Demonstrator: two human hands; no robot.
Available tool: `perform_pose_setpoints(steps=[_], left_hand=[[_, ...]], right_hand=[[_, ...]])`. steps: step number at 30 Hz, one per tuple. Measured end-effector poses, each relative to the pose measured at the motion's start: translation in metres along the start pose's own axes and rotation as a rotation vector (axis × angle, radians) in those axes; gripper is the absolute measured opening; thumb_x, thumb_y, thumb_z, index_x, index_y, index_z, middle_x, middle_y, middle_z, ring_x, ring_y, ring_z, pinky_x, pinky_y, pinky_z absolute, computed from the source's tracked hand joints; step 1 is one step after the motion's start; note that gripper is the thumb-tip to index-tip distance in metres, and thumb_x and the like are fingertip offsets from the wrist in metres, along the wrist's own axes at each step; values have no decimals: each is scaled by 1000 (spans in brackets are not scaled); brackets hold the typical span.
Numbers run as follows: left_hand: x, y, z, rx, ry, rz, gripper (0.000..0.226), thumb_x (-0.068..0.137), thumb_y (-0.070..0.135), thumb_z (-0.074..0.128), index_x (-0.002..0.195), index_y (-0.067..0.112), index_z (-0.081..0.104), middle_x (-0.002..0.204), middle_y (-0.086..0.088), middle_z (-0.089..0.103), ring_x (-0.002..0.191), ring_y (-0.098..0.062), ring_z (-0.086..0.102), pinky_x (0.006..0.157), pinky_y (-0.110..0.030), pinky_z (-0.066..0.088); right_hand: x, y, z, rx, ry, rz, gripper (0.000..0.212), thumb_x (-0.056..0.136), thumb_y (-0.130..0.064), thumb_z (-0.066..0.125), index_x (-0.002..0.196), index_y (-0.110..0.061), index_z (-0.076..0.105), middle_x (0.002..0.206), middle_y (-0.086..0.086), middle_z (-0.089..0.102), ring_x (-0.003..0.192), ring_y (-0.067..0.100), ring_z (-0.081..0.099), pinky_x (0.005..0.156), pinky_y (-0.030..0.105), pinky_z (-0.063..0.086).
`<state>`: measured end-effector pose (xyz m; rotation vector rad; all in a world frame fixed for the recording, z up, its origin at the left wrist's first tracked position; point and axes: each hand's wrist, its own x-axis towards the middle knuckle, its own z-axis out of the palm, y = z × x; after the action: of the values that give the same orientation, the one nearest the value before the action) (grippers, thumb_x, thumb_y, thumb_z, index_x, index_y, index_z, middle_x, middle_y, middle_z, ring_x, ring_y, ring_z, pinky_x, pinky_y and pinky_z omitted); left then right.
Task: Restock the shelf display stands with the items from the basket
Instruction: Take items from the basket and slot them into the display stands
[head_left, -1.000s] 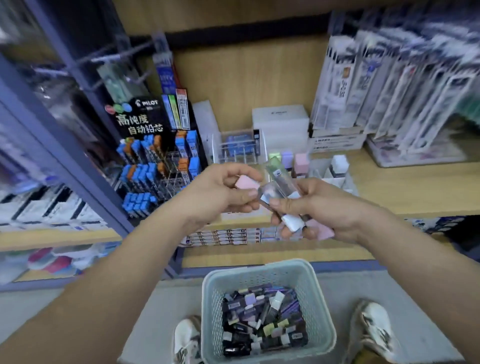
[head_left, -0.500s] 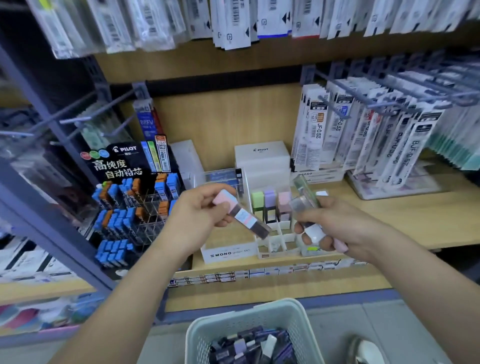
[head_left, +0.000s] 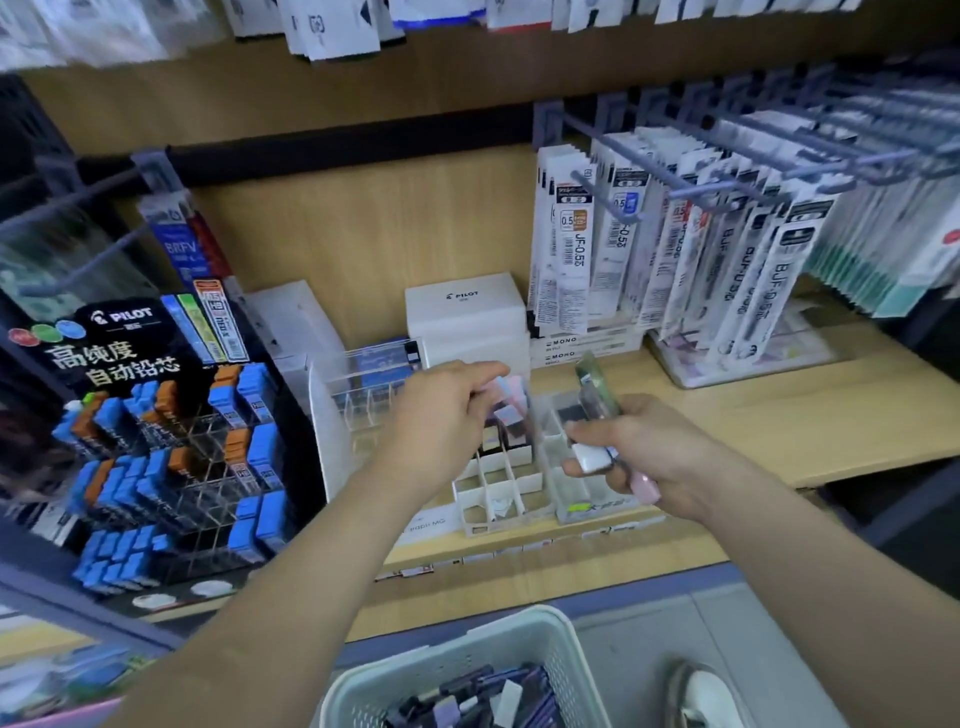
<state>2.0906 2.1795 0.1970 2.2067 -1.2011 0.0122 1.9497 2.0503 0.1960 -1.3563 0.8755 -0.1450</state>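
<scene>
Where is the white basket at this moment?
Head view, bottom centre: the basket sits on the floor below the wooden shelf, with a shoe to its right.

The shelf (head_left: 727, 415) looks matt wood-grain, the basket (head_left: 457, 660) perforated pale plastic, the divider stand (head_left: 337, 415) clear glossy plastic.

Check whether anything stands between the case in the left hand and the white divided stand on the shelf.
Nothing visible does. The left hand holds the pastel case right at the rear cells of the white divided stand. The right hand, gripping spare cases, is off to one side.
</scene>
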Motion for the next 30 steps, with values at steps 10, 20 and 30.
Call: perform_pose_setpoints(steps=[10, 20, 30], left_hand=[[3, -11, 28, 113, -6, 49, 18, 89, 20, 61, 106, 24, 59, 86, -2, 68, 77, -22, 64, 68, -35, 52], [4, -15, 38, 62, 48, 125, 17, 84, 10, 67, 98, 15, 75, 95, -3, 64, 80, -19, 63, 78, -22, 48], [9, -11, 39, 7, 88, 64, 11, 84, 14, 69, 90, 16, 77, 91, -1, 69, 81, -17, 64, 78, -26, 49]], right_hand=[[6, 5, 2, -14, -3, -13, 12, 88, -5, 68, 97, -4, 60, 66, 7, 65, 66, 20, 72, 37, 19, 27], [2, 4, -6, 66, 20, 47, 17, 91, -6, 64, 107, -3, 58, 83, 10, 63, 58, 17, 70, 36, 18, 27], [1, 3, 2, 62, -25, 64, 6, 90, -10, 66, 94, -7, 63, 63, 6, 69, 59, 17, 69, 34, 16, 29]])
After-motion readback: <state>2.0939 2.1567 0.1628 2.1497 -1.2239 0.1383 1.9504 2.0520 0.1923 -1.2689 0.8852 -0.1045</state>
